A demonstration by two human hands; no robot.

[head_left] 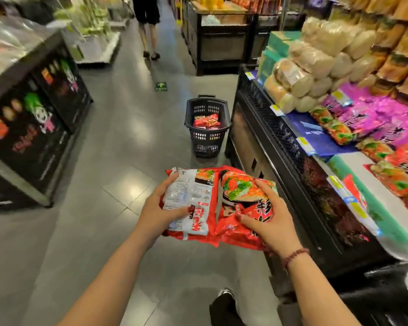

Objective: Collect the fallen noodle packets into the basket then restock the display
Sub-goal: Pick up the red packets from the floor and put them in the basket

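Left hand: your fingers curl round one noodle packet at its left edge.
Right hand: you grip the second packet, thumb on top.
Basket: on the floor ahead, red packets inside.

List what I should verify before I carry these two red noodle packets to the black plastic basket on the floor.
1. Left hand grips the red-and-white noodle packet, which lies back side up: ok.
2. Right hand grips the red noodle packet with a bowl picture: ok.
3. Black slotted plastic basket stands upright, top open, beside the dark display stand: ok.
4. Room is left above the red packets in the basket: ok.
5. Grey tiled floor up to the basket is free of obstacles: ok.
6. No fallen packets remain elsewhere: cannot tell, as the floor behind is out of view.
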